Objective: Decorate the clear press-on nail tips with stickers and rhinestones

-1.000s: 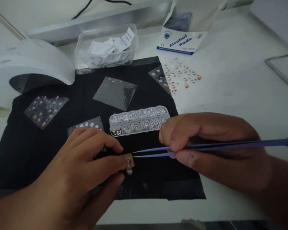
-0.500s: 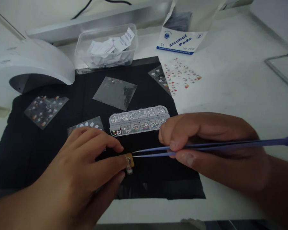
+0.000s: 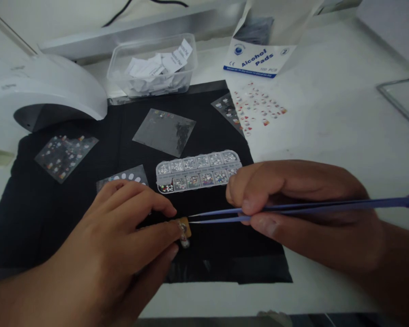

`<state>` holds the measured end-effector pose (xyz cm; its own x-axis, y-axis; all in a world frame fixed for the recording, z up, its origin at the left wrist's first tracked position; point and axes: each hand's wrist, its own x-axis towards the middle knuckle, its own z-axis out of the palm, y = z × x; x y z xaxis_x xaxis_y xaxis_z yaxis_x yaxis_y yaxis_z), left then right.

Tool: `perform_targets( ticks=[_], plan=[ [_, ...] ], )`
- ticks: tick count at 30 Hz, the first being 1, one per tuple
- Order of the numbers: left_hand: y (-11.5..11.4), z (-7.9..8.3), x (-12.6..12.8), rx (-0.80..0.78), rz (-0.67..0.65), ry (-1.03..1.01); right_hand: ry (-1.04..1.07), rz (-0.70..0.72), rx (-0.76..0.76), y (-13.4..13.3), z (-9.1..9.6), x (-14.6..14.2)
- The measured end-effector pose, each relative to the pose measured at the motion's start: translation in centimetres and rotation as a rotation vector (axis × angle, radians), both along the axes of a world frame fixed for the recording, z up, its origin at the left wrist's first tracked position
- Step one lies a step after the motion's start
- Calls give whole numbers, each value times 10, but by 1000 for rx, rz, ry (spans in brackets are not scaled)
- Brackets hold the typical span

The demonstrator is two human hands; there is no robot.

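Note:
My left hand (image 3: pixel 122 240) pinches a small tan nail tip (image 3: pixel 184 228) with gems on it, low over the black mat (image 3: pixel 207 131). My right hand (image 3: pixel 303 213) is closed on long blue tweezers (image 3: pixel 293 210). The tweezer points rest right at the nail tip's right edge. Just behind the hands lies a clear rhinestone box (image 3: pixel 197 170) with several small compartments.
Sticker sheets (image 3: pixel 65 151) and a foil square (image 3: pixel 164 131) lie on the mat. A white nail lamp (image 3: pixel 44 93) stands at back left, a clear tub of wrappers (image 3: pixel 153 68) behind the mat, an alcohol pads box (image 3: pixel 259 54) and a decal sheet (image 3: pixel 259 106) at back right.

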<state>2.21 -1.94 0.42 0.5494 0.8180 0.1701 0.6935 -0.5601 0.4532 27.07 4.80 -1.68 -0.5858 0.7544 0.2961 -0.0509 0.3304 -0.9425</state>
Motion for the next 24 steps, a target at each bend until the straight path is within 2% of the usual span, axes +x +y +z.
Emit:
perform_targets(
  ticks=[24],
  plan=[
    [0,0,1,-17,-8,-24,23,-7,-4,0,-2,-2]
  ],
)
